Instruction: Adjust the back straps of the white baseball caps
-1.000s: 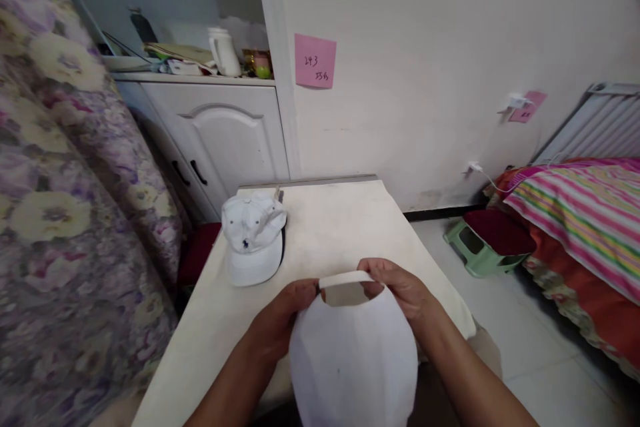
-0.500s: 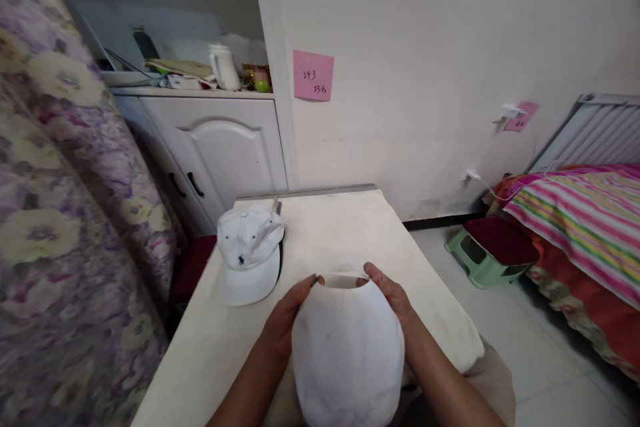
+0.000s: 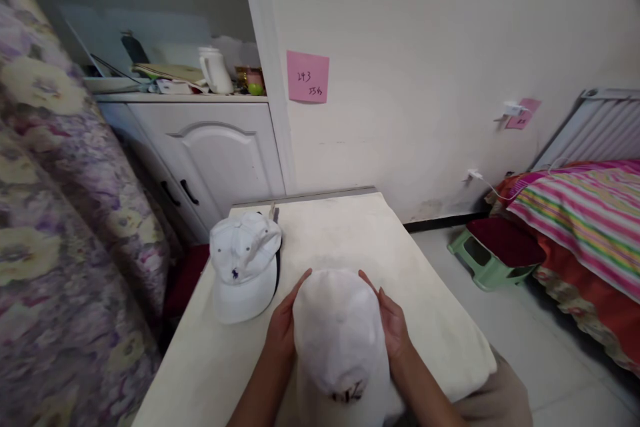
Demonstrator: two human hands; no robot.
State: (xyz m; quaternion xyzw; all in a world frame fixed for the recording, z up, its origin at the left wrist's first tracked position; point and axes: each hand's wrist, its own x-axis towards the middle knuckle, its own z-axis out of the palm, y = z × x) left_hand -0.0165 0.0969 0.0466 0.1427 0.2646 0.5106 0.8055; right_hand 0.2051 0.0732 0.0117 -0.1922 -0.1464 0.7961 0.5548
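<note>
A white baseball cap [image 3: 340,327] is held between my two hands at the near side of the table, its crown up and its brim toward me. Dark lettering shows on its front. My left hand [image 3: 284,320] grips the cap's left side, and my right hand [image 3: 393,323] grips the right side; some fingertips are hidden behind the crown. To the left, a second white cap [image 3: 245,263] with a small dark-blue emblem rests on the table, brim toward me, a dark edge showing along its right side.
The cream-covered table [image 3: 330,227] stands against the wall. A floral curtain [image 3: 65,247] hangs at the left beside a white cabinet [image 3: 220,153] with a white jug [image 3: 216,71] on it. At the right are a green stool [image 3: 480,270] and a bed [image 3: 600,213] with a striped cover.
The cap in my hands has tipped, so its crown top and front lettering now show instead of the back opening. My hands have shifted to its sides. The other cap stays put.
</note>
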